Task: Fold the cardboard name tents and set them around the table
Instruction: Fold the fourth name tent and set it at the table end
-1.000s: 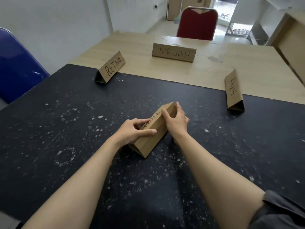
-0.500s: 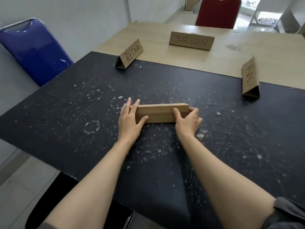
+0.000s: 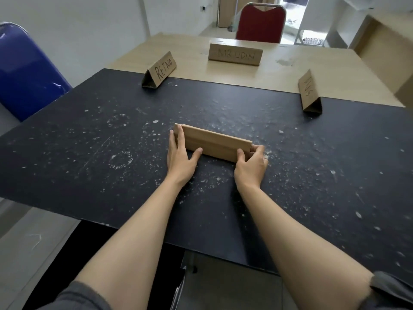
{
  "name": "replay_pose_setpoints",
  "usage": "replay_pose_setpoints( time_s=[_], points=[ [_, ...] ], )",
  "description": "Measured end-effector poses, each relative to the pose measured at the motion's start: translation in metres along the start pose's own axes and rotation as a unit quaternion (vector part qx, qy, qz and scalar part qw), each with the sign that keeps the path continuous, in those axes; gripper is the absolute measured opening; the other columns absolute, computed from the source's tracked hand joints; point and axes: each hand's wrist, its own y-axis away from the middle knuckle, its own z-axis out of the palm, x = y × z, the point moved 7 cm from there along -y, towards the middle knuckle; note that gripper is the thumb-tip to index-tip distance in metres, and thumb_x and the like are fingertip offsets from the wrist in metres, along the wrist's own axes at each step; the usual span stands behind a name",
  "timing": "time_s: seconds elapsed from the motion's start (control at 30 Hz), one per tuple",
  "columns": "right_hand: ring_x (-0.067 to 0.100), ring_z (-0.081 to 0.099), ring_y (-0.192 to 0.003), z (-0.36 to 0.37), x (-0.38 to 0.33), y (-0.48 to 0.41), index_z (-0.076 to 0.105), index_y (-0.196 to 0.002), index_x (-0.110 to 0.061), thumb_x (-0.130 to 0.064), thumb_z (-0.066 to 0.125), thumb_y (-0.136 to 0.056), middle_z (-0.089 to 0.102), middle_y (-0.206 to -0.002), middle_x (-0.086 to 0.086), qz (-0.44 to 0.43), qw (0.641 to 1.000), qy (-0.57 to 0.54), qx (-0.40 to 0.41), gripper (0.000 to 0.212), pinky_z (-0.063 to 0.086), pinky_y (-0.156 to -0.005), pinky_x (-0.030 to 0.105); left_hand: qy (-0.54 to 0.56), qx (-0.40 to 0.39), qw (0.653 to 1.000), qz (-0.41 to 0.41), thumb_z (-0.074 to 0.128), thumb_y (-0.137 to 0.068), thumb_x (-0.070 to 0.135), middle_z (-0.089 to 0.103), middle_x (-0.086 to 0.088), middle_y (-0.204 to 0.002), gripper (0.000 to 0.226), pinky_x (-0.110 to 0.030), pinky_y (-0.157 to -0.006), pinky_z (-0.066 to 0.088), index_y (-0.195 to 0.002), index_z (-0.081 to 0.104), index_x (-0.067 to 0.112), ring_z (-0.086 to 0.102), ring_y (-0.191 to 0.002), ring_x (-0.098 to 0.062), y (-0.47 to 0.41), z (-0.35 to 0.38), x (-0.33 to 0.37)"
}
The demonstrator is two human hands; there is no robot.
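A folded cardboard name tent (image 3: pixel 214 142) lies crosswise on the black table top (image 3: pixel 89 153), its blank side toward me. My left hand (image 3: pixel 181 156) grips its left end, fingers laid over the top edge and thumb against the near face. At the right end my right hand (image 3: pixel 251 163) pinches the tent with curled fingers. Three other tents stand farther back: "RETNO" (image 3: pixel 159 70) at the left, "MR UDIN" (image 3: pixel 234 54) at the far middle, and one with blurred writing (image 3: pixel 309 92) at the right.
The black top meets a light wooden table (image 3: pixel 279 74) behind it. A blue chair (image 3: pixel 24 70) stands at the left side, a red chair (image 3: pixel 260 23) at the far end. The near table edge runs just below my forearms.
The tent has turned from pointing away from me to lying crosswise with its blank side toward me. Both hands have shifted to its ends. My head has moved back.
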Motion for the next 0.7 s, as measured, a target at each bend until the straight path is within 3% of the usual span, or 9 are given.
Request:
replay_pose_setpoints(
  time_s=[0.1,0.33,0.43,0.5,0.63,0.7],
  points=[
    [-0.005,0.035,-0.071,-0.002,0.005,0.001,0.046,-0.117,-0.011,-0.023,0.051,-0.095,0.051,-0.118,0.013,0.004,1.0,-0.003,0.015,0.025,0.028,-0.076,0.019,-0.036,0.002,0.999,0.012,0.049,-0.094,0.041,-0.013,0.001,-0.159,0.08,-0.045,-0.119,0.009,-0.149,-0.009,0.034,0.004,-0.147,-0.024,-0.001,0.002,0.0],
    [0.001,0.037,-0.068,0.005,0.003,-0.016,0.045,-0.121,-0.012,-0.025,0.05,-0.096,0.047,-0.119,0.014,-0.009,0.998,0.002,0.065,0.029,0.032,-0.077,0.022,-0.092,0.048,0.993,0.06,0.045,-0.094,0.045,0.008,-0.002,-0.158,0.074,-0.044,-0.116,0.014,-0.15,-0.001,0.03,0.018,-0.143,-0.02,-0.028,0.003,0.003],
    [0.002,0.037,-0.07,0.01,-0.001,-0.029,0.045,-0.123,-0.012,-0.026,0.049,-0.097,0.049,-0.12,0.014,-0.022,0.997,0.027,0.075,0.03,0.026,-0.072,0.015,-0.079,0.065,0.993,0.066,0.046,-0.094,0.043,0.021,-0.002,-0.15,0.072,-0.043,-0.113,0.019,-0.15,0.003,0.03,0.029,-0.137,-0.019,-0.043,0.0,0.003],
    [0.008,0.043,-0.081,0.014,-0.002,-0.036,0.044,-0.124,-0.012,-0.026,0.048,-0.097,0.05,-0.12,0.013,-0.035,0.995,0.037,0.082,0.031,0.024,-0.069,0.016,-0.069,0.076,0.992,0.07,0.046,-0.094,0.041,0.027,-0.003,-0.144,0.071,-0.043,-0.11,0.021,-0.15,0.004,0.029,0.035,-0.132,-0.02,-0.051,-0.001,0.003],
    [0.025,0.049,-0.108,0.017,-0.005,-0.043,0.044,-0.126,-0.01,-0.025,0.047,-0.097,0.048,-0.107,0.006,-0.059,0.993,0.046,0.096,0.033,0.032,-0.079,0.024,-0.047,0.096,0.992,0.063,0.048,-0.094,0.039,0.032,-0.003,-0.14,0.071,-0.041,-0.108,0.024,-0.15,0.006,0.029,0.039,-0.128,-0.021,-0.057,-0.005,0.003],
    [0.027,0.046,-0.115,0.018,-0.005,-0.044,0.044,-0.128,-0.009,-0.024,0.048,-0.097,0.052,-0.114,0.007,-0.073,0.991,0.058,0.1,0.034,0.034,-0.081,0.027,-0.044,0.094,0.993,0.061,0.049,-0.094,0.037,0.031,-0.003,-0.141,0.072,-0.041,-0.108,0.023,-0.151,0.005,0.027,0.039,-0.128,-0.022,-0.058,-0.005,0.002]
  ],
)
